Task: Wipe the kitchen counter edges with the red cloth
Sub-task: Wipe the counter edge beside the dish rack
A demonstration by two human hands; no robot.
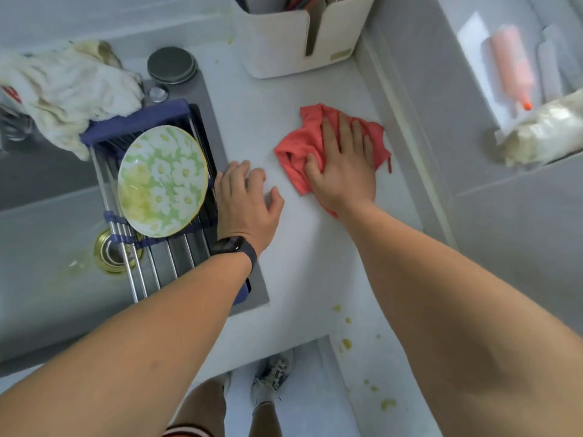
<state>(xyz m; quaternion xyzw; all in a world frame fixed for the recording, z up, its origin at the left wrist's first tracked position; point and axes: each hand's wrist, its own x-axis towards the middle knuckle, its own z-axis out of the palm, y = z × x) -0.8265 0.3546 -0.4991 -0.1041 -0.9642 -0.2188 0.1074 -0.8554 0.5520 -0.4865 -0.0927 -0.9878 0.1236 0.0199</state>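
Red cloth (303,143) looks soft & light; right hand (344,168) presses flat on it, left hand (246,200) rests open on counter (309,263).

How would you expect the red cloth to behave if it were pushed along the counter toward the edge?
The red cloth looks floppy: it lies creased and bunched under the right hand, so it would probably fold rather than slide flat. It seems thin and light, likely needing the flat palm to drag it. A loose strand at its right corner may trail.
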